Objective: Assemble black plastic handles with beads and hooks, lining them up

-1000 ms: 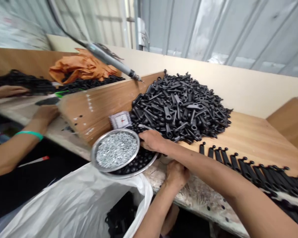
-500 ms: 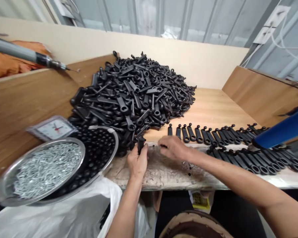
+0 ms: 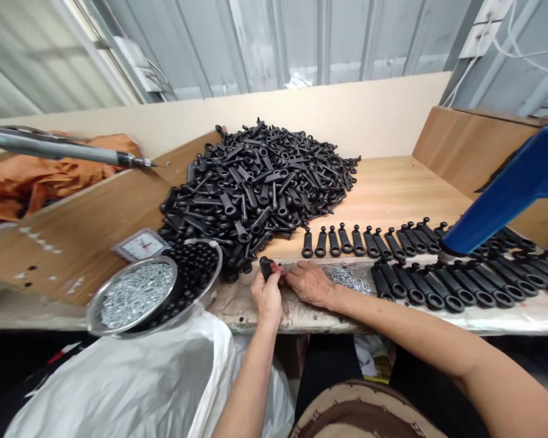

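Black part (image 3: 266,266) in the left hand (image 3: 268,296), right hand (image 3: 311,284) just beside it, metal pins (image 3: 349,278) nearby.

A cream board (image 3: 374,112) runs along the back of the wooden workbench (image 3: 393,188), with a gray ribbed metal wall (image 3: 344,39) behind both. A wooden partition (image 3: 80,237) stands at the workbench's left, a wooden panel (image 3: 463,149) at its right. White electrical boxes (image 3: 479,40) sit above its right end; beneath it, the light is dim.
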`<state>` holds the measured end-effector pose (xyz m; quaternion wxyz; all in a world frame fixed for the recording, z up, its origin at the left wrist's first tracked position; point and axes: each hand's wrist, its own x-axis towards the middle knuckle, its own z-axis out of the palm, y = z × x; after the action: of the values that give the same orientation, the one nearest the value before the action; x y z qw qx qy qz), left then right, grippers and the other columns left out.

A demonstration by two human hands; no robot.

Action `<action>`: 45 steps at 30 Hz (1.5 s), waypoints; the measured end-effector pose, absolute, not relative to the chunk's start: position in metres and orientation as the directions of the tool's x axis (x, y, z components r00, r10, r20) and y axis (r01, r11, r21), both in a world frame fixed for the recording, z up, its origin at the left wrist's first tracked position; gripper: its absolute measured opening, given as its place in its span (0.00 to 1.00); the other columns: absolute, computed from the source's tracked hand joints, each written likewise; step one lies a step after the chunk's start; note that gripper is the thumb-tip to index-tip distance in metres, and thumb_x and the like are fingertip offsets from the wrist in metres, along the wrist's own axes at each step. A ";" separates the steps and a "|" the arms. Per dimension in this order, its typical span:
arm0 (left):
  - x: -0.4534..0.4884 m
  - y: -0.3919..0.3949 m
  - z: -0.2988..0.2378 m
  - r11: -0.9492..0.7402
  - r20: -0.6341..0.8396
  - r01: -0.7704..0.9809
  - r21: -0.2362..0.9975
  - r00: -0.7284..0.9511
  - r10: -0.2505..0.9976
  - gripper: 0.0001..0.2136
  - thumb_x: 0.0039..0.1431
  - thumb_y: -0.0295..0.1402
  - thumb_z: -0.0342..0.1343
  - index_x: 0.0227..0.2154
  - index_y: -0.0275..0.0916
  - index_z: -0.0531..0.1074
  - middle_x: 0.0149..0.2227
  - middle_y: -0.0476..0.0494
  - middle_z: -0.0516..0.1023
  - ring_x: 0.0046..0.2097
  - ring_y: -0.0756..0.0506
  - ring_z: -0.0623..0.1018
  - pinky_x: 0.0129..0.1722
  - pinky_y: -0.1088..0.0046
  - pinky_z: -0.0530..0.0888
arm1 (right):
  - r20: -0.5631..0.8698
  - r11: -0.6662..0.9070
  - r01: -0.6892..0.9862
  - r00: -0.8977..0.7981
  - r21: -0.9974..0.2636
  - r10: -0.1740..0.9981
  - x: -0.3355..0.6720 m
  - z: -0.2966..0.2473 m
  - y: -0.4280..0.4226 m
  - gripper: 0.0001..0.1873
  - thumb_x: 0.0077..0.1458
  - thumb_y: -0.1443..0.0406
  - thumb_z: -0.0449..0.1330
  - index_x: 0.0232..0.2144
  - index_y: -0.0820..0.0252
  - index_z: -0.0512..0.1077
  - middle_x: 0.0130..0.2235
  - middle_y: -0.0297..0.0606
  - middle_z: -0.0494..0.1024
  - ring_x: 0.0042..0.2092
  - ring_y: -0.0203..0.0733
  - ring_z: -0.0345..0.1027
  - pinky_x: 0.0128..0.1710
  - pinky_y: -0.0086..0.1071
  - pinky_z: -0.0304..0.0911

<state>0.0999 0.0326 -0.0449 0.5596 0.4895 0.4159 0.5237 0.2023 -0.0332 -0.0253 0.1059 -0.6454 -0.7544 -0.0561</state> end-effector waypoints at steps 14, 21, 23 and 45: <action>0.105 0.014 -0.049 -0.169 0.169 -0.112 0.979 -0.009 0.985 0.11 0.43 0.34 0.56 0.31 0.35 0.71 0.27 0.47 0.75 0.34 0.45 0.75 0.35 0.69 0.69 | 0.435 0.120 0.619 0.389 -0.776 0.812 0.242 0.026 -0.089 0.10 0.54 0.62 0.54 0.36 0.59 0.71 0.29 0.33 0.73 0.30 0.35 0.64 0.31 0.25 0.57; 0.097 -0.039 -0.037 -0.367 0.368 -0.041 0.929 0.035 0.929 0.10 0.51 0.35 0.53 0.36 0.37 0.70 0.34 0.45 0.75 0.38 0.46 0.74 0.42 0.69 0.69 | -0.016 0.014 -0.054 0.516 -0.998 0.856 0.226 0.010 -0.179 0.10 0.44 0.64 0.61 0.31 0.62 0.74 0.27 0.36 0.76 0.27 0.36 0.68 0.30 0.29 0.64; 0.095 -0.055 -0.035 -0.380 0.387 -0.079 0.922 0.098 0.917 0.12 0.52 0.34 0.53 0.39 0.36 0.68 0.29 0.48 0.74 0.32 0.49 0.75 0.38 0.70 0.71 | -0.097 0.013 -0.217 0.487 -0.976 0.868 0.219 0.001 -0.194 0.13 0.44 0.64 0.61 0.35 0.63 0.73 0.29 0.38 0.77 0.30 0.37 0.70 0.32 0.31 0.66; 0.070 -0.126 -0.038 -0.266 0.096 0.126 0.956 0.721 0.686 0.15 0.57 0.34 0.49 0.46 0.38 0.66 0.25 0.51 0.71 0.26 0.52 0.71 0.30 0.77 0.70 | 0.058 0.130 -0.100 0.528 -0.987 0.847 0.193 -0.025 -0.234 0.09 0.46 0.64 0.62 0.32 0.61 0.71 0.21 0.30 0.70 0.21 0.31 0.63 0.22 0.25 0.62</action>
<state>0.0696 -0.1263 -0.0380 0.5424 0.7526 0.2698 0.2582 0.1925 -0.2343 -0.0253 0.6728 -0.5580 -0.3350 0.3518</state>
